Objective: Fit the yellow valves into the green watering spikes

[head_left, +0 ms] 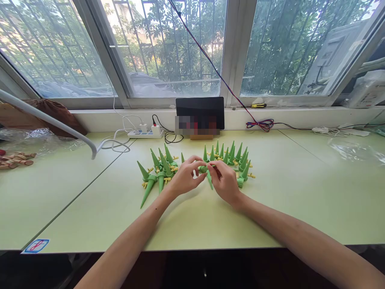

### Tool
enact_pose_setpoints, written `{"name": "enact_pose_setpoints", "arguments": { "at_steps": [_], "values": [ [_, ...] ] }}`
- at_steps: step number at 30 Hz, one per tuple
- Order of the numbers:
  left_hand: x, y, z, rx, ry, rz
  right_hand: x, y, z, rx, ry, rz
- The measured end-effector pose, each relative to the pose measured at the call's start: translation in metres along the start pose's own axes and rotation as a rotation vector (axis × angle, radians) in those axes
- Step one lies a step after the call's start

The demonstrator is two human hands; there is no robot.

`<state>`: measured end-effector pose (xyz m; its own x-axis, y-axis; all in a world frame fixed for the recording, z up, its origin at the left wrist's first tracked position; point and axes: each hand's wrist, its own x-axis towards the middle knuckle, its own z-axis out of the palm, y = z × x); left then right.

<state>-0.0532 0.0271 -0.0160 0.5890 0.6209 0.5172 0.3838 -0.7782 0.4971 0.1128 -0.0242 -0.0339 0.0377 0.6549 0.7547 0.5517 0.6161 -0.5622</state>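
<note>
A green plant watering spike [209,181] is held between my two hands above the table, its cone pointing down. My left hand [188,176] grips its round top, with thumb and forefinger curved around it. Thumb and fingers of my right hand [225,180] pinch together at the right side of the same top; the small part between those fingertips is mostly hidden. To the left lies a group of green spikes [161,164] with yellow valves, some upright and some lying down. Behind and right of my right hand stands another group of upright spikes [239,152], also with yellow valves.
A tablet [200,108] leans at the window ledge. Left of it lie a power strip [146,133] and white cables. Wooden pieces [16,160] and clear plastic are at the far left. A bundled cable [261,125] hangs by the ledge near a yellow cutter [259,105].
</note>
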Motion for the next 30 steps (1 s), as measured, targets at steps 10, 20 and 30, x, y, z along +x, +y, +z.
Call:
{"name": "enact_pose_setpoints", "arguments": {
  "at_steps": [10, 20, 30],
  "values": [
    [0.005, -0.006, 0.001, 0.132, 0.250, -0.083, -0.002, -0.002, 0.002, 0.102, -0.031, 0.085],
    [0.003, -0.018, 0.001, 0.275, 0.338, -0.235, -0.006, 0.002, 0.005, 0.037, -0.224, -0.006],
    [-0.001, -0.021, 0.001, 0.375, 0.211, -0.241, -0.006, -0.001, 0.003, -0.039, -0.402, 0.021]
  ]
}}
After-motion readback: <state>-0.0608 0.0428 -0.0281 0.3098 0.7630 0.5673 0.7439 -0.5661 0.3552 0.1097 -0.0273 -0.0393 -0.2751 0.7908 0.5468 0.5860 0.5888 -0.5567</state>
